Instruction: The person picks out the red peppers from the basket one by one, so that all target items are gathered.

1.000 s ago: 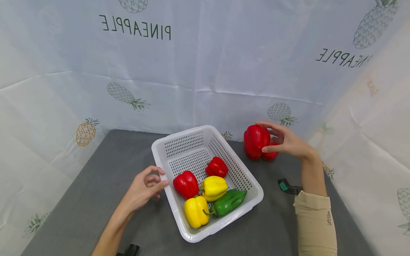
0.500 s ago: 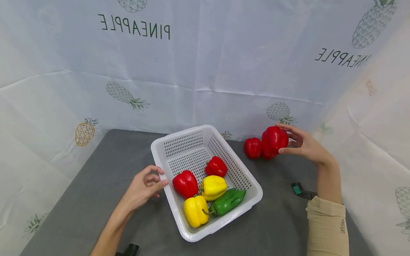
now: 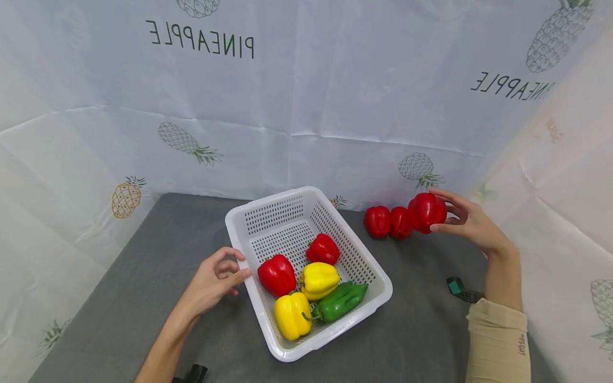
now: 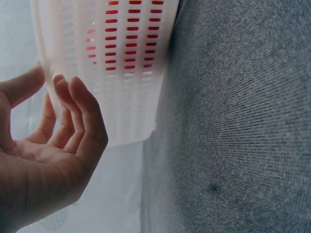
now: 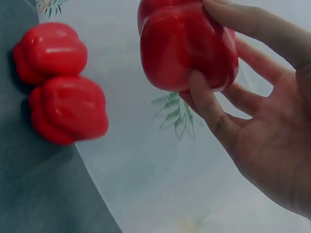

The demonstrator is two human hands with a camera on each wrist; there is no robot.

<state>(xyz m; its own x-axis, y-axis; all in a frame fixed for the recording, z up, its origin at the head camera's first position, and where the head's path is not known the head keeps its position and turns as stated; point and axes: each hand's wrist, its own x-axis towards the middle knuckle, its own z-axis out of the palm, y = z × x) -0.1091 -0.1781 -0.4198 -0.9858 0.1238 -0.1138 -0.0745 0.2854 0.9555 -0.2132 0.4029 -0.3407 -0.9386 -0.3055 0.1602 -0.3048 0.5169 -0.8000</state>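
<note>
My right hand [image 3: 471, 221] grips a red bell pepper [image 3: 427, 213] between thumb and fingers; the right wrist view shows this bell pepper [image 5: 187, 46] raised off the table. Just left of it, two more red bell peppers [image 3: 377, 222] sit side by side on the table. With thumb and fingertips, my left hand [image 3: 213, 281] pinches the left rim of a white plastic basket [image 3: 351, 340]. Inside the basket lie two red bell peppers [image 3: 277, 275], two yellow bell peppers [image 3: 293, 317] and a long green pepper [image 3: 341, 302].
A dark grey cloth [image 3: 158, 255] covers the table. Behind it hangs a pale curtain [image 3: 345, 96] with pineapple prints. A black strap piece [image 3: 462, 290] shows by my right forearm, and another dark piece [image 3: 195, 373] by my left wrist.
My right hand has moved right with the red bell pepper, passing over the two on the table, which now show fully. My left hand and the basket have stayed in place.
</note>
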